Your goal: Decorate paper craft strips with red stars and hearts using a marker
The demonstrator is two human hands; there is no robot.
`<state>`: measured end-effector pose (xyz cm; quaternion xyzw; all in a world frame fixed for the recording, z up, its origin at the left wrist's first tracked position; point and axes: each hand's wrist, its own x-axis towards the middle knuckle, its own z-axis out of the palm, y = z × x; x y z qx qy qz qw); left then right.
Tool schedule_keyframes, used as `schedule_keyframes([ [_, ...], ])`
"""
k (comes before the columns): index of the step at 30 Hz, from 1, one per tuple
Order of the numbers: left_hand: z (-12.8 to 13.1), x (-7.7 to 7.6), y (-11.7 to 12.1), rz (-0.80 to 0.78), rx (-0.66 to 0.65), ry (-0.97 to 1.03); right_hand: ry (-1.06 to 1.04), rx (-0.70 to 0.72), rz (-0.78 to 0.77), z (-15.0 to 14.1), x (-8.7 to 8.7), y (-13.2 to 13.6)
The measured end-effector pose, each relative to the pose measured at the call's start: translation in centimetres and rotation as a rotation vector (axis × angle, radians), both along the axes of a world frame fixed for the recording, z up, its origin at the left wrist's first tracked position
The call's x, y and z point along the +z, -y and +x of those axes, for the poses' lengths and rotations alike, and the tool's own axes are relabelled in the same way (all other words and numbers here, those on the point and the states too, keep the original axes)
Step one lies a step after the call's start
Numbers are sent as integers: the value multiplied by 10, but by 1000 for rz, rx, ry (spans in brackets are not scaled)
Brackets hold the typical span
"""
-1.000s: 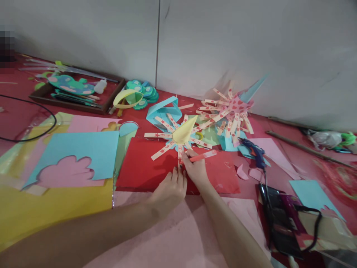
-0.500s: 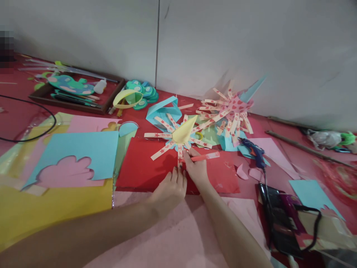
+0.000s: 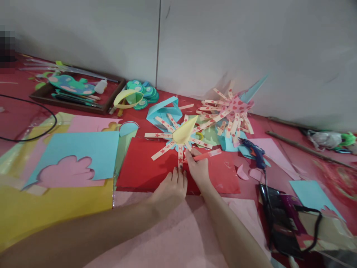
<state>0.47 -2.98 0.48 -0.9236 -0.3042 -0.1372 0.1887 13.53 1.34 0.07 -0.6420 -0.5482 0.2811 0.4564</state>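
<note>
My right hand (image 3: 198,167) is closed around a red felt-tip pen (image 3: 212,153), its tip at the star on a cream paper strip (image 3: 180,152) lettered "Hh". That strip hangs from a paper craft with a pale yellow cone (image 3: 182,133) in the middle and several lettered, starred strips spreading around it. My left hand (image 3: 173,185) lies with its fingers stretched out, fingertips at the strip's lower end. Beneath both hands is a red board (image 3: 139,163). A second craft (image 3: 237,106), pink with hearts and a blue cone, stands behind to the right.
A glue gun (image 3: 256,150) lies right of the board, its cord running toward a black case (image 3: 281,227). Blue cut paper (image 3: 103,149) covers the left side. At the back left sits a brown tray (image 3: 103,108) of tools, near a yellow paper ring (image 3: 118,98). A wall closes the far side.
The pen's tip has shifted slightly at the star as my right hand moved a little. My left hand keeps its place on the strip.
</note>
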Motion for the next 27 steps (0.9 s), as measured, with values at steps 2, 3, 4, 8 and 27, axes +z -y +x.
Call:
schedule_keyframes([
  [2,0,-1,0,-2,-5,4,-7,-2,-2,0,-1,0],
  [3,0,-2,0,0,-4,8,-12,-4,-3,0,-2,0],
  [4,0,-2,-1,3,-1,12,-15,-6,-5,-1,-2,-1],
  [8,0,-4,-1,6,6,12,-25,-16,-11,-2,-2,-1],
  [27,-2,-4,-2,2,-5,-13,-64,48,19,0,-4,-2],
])
